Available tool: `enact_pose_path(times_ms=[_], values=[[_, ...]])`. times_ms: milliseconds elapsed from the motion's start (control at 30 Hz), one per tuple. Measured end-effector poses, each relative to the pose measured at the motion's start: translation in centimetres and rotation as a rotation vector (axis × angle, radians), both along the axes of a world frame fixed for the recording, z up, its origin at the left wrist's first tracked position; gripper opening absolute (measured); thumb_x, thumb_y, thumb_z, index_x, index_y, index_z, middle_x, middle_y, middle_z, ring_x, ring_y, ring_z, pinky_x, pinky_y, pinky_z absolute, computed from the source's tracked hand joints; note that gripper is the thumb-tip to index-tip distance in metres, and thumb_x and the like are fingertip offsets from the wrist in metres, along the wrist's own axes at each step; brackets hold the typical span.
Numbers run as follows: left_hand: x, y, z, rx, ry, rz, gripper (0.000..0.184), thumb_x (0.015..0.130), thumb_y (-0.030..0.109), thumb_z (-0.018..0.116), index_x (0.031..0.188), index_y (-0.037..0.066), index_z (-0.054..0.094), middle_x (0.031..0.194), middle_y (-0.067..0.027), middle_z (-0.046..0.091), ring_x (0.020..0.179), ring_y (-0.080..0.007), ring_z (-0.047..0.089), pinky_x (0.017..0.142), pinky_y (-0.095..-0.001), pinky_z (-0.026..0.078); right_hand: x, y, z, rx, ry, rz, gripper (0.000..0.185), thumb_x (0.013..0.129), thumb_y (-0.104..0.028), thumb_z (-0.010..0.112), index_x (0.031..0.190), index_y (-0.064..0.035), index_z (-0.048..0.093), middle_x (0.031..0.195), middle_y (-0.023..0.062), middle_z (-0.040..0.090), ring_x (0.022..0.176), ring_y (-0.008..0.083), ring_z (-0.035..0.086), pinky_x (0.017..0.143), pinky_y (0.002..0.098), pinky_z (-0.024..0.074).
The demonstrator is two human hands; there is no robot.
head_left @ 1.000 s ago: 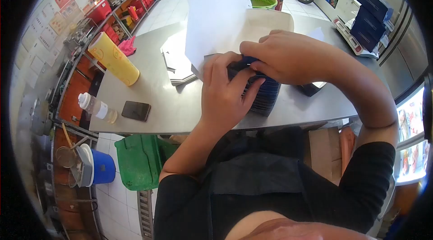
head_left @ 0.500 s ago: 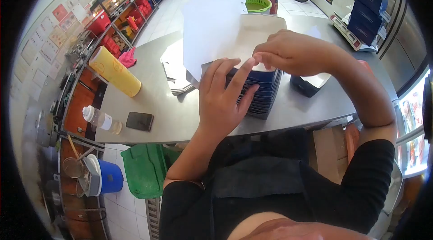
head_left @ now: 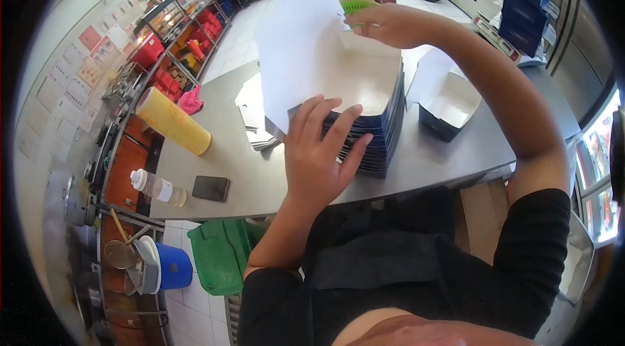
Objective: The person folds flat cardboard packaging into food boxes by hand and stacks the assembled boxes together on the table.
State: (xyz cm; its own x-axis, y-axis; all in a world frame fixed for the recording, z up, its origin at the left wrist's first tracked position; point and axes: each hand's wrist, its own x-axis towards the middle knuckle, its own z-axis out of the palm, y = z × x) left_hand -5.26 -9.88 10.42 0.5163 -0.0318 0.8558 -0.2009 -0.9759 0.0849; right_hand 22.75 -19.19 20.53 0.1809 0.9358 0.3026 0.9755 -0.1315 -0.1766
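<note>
A tall stack of nested dark blue boxes point(head_left: 381, 144) with white insides stands near the table's front edge. The top box's white lid point(head_left: 303, 53) is raised on its left side. My left hand point(head_left: 319, 151) rests with spread fingers against the stack's near left corner and grips nothing. At the far edge of the top box is my right hand point(head_left: 384, 24), fingers partly curled near the lid's far corner; whether they pinch the edge is hard to make out. To the right sits one separate open box point(head_left: 452, 108), dark outside and white inside.
Flat white sheets point(head_left: 250, 111) lie left of the stack. Further left are a yellow roll point(head_left: 172, 121), a capped bottle point(head_left: 158, 188) and a phone point(head_left: 210, 188). Closed blue boxes point(head_left: 521, 14) are piled on a scale at the back right. A green bin point(head_left: 221, 258) stands below the table.
My right hand has moved from the near edge of the top box to its far edge. My left hand stays at the near corner with its fingers spread. The view has shifted somewhat.
</note>
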Motion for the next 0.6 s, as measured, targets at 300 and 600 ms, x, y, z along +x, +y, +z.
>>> enact_pose_path(times_ms=[300,600], values=[[-0.5,0.7,-0.1,-0.002,0.061,0.062,0.051,0.085,0.022,0.086,0.134,0.018,0.072,0.131,-0.014,0.064,0.123,-0.0419,0.061,0.103,-0.0523,0.049,0.7,1.4,-1.3,-0.116,0.039,-0.008,0.048,0.111,-0.03,0.048,0.157,-0.0183,0.054,0.138,0.0255,0.066,0.128,0.0406,0.062,0.112,0.0444,0.0437],[0.0,1.7,-0.7,0.024,0.062,0.073,0.051,0.088,0.023,0.084,0.136,0.02,0.07,0.136,-0.0139,0.064,0.13,-0.0426,0.059,0.105,-0.054,0.048,-0.4,0.3,-0.7,-0.125,0.162,-0.046,0.044,0.114,-0.028,0.044,0.153,-0.0122,0.058,0.136,0.026,0.067,0.127,0.0405,0.063,0.11,0.0438,0.0461]])
